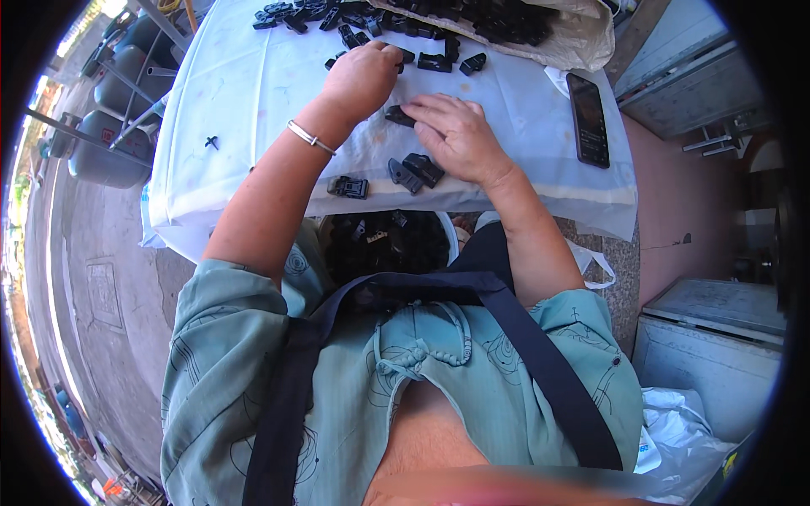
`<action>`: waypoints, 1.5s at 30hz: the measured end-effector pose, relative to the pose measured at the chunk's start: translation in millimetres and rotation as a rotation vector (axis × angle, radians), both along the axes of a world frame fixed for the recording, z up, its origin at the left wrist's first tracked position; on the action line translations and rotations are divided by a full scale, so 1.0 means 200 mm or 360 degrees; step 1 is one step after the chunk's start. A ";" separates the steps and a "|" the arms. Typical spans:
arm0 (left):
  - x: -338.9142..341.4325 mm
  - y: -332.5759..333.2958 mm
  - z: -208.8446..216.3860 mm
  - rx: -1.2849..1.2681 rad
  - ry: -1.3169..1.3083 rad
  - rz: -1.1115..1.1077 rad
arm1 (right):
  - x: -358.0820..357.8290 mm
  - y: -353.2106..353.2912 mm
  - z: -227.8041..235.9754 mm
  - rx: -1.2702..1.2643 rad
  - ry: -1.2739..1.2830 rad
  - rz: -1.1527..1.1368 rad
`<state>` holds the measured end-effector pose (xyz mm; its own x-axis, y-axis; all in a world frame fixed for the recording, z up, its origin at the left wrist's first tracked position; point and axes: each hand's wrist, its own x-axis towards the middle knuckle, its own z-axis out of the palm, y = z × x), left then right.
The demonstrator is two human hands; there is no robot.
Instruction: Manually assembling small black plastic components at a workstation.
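Observation:
Black moulded plastic parts lie about my hands on a table covered in white cloth. My left hand [363, 78] reaches to the near edge of the pile of black parts [316, 13]. Its fingers are curled closed, and what they hold is mostly hidden beneath them. Nearer me and to the right, my right hand [456, 135] has its fingertips closed on a small black plastic part [398, 116] on the cloth. Between this hand and the table's near edge sit a pair of dark parts [415, 172] and a single black part [348, 187].
A dark phone [588, 120] lies at the table's right side. Below the near edge, a tub [453, 240] holds many black parts. A pale sack [591, 34] with more parts lies at the far right. A tiny black piece [212, 142] rests on the left of the cloth.

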<state>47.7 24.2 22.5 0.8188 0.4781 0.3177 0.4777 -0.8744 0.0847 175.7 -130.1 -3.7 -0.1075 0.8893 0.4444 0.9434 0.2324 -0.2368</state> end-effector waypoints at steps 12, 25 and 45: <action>-0.05 -0.04 -0.05 -0.1348 -0.0818 0.0119 | 0.10 0.20 0.04 0.0055 -0.0043 -0.0316; -0.22 -0.07 -0.07 -0.0396 -0.0408 0.0054 | 0.03 0.13 0.07 -0.0160 0.0128 -0.0620; -0.20 -0.03 0.03 -0.0705 -0.0065 -0.0106 | 0.22 0.23 -0.02 0.0269 0.0209 -0.0396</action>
<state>8.2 17.6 28.9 0.8434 0.5221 0.1268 0.4102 -0.7781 0.4756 219.4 -83.5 -8.7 0.1718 0.7937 0.5836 0.9400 0.0451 -0.3381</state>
